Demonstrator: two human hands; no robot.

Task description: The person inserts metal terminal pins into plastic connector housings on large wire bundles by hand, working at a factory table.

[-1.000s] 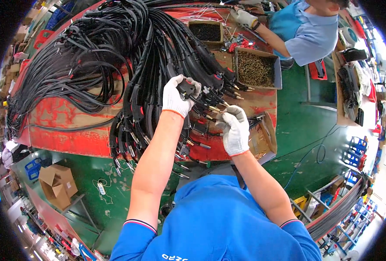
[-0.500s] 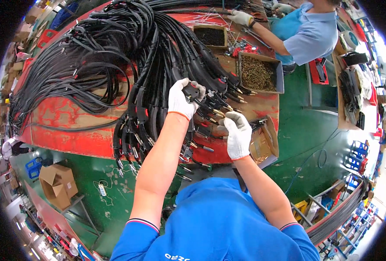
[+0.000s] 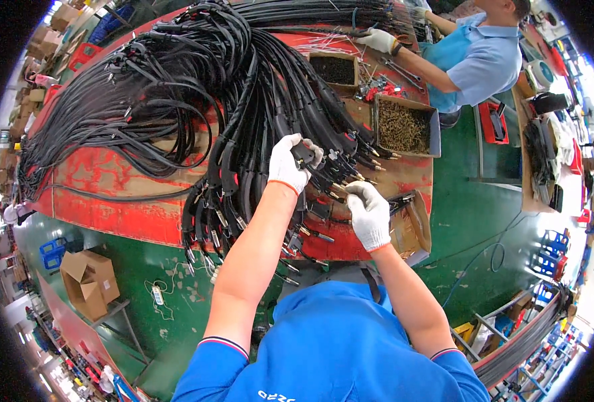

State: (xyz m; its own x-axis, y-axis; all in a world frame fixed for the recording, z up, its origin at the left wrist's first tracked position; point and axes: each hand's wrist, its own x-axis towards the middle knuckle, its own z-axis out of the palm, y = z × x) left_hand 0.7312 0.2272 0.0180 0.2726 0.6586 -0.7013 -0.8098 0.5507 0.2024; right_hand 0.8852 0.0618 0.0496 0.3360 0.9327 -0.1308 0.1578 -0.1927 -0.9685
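Observation:
My left hand (image 3: pixel 289 164), in a white knit glove, is wrapped round the black handle of a welding torch (image 3: pixel 303 153). The torch's front end points right, among other brass-tipped ends. My right hand (image 3: pixel 369 213), gloved too, has its fingers bent together close to a brass-coloured tip (image 3: pixel 338 188); what they hold, if anything, is hidden. Many similar torches with black cables (image 3: pixel 233 100) lie in a thick bundle on the red worktable (image 3: pixel 119 218), their metal ends fanned toward its near edge.
An open box of small brass parts (image 3: pixel 403 127) stands right of the bundle, with a box of dark bits (image 3: pixel 334 70) behind it. A cardboard box (image 3: pixel 411 228) sits beside my right hand. At the far right a co-worker (image 3: pixel 474 63) reaches over the table with gloved hands.
The table and everything on it sit slightly lower and further right in view. My left hand keeps its hold on the torch; my right fingers have drawn a little away from the tips.

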